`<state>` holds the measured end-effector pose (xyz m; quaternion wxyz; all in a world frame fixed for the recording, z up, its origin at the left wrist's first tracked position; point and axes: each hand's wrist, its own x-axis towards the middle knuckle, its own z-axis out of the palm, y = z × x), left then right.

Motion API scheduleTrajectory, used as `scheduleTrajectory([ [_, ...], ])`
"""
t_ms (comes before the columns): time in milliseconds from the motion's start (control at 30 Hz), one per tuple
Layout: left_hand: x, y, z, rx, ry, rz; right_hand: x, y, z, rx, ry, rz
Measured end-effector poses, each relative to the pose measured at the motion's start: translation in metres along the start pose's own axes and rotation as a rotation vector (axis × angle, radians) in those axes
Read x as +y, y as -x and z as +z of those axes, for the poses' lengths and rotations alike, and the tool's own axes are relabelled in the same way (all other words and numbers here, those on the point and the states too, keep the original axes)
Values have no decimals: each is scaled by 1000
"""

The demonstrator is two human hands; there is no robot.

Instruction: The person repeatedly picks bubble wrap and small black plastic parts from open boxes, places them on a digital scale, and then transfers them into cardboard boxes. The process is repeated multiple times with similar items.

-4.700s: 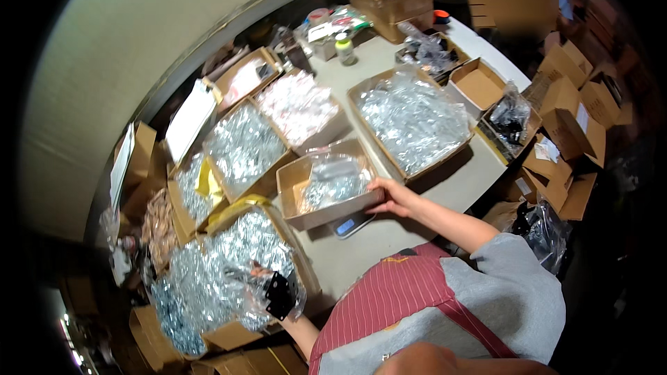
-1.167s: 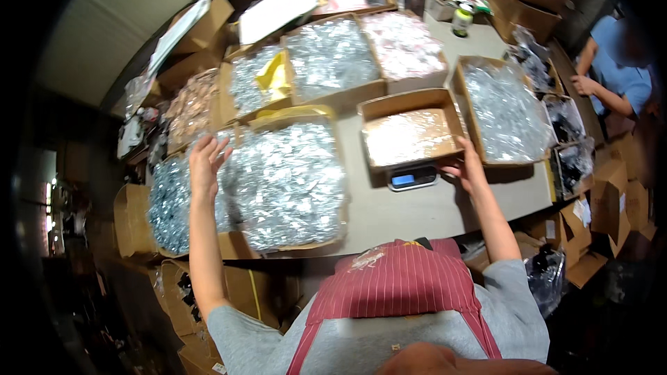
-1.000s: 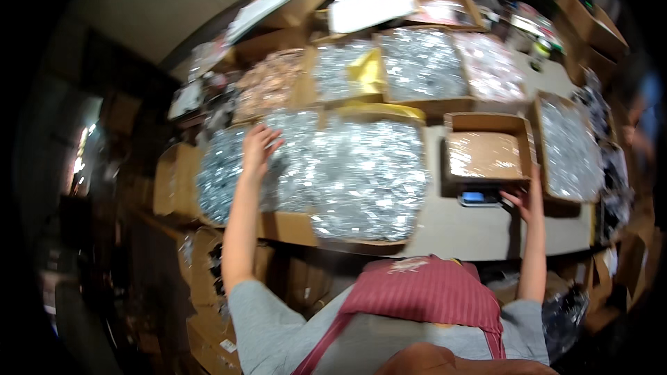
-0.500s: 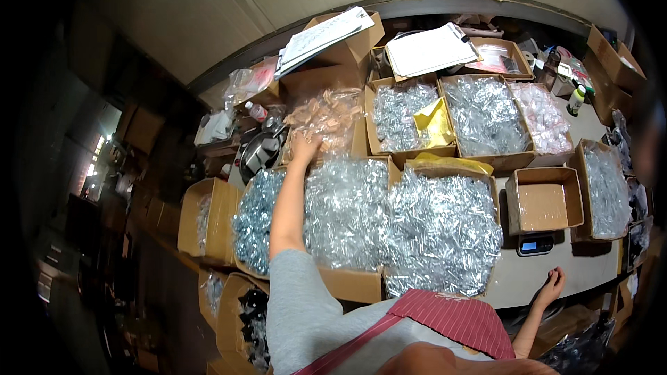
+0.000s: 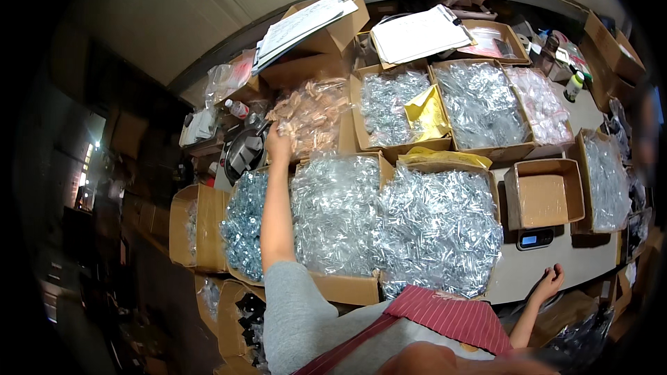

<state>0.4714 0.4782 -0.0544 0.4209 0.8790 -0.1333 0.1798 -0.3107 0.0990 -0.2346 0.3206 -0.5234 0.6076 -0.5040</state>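
Observation:
My left arm stretches over the boxes, and my left hand [image 5: 278, 144] is at the near-left edge of a carton of tan, wooden-looking pieces [image 5: 316, 107] in clear plastic. Its fingers point away and are partly hidden, so a grip on anything does not show. My right hand [image 5: 552, 280] hangs by the table's front edge at the right, fingers loosely bent and apart, nothing visible in it. Nearest to it is a small digital scale [image 5: 536, 239] with a lit display. Behind the scale stands an open cardboard box [image 5: 544, 198] with a bare bottom.
Cartons of small silver metal parts [image 5: 441, 226], bagged clear parts [image 5: 340, 215] and bluish metal parts [image 5: 244, 236] line the front. Farther back are more bagged parts [image 5: 479, 107], a yellow packet [image 5: 426, 112], clipboards [image 5: 420, 33] and a green-white bottle [image 5: 574, 87]. A black round container [image 5: 244, 153] sits left.
My left hand has moved left and nearer, from on top of the tan pieces to the carton's left edge. The view has shifted slightly. My right hand stays by the table edge.

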Motion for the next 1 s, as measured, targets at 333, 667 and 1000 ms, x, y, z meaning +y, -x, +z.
scheduleTrajectory([
  [333,79,-7,-2,-200,433,-36,-8,-1,6,-5,6,4],
  [667,160,48,190,-635,-665,450,-1,-6,2,-46,-138,27],
  [1000,150,27,159,-631,-50,-258,-29,-4,10,-18,102,-50],
])
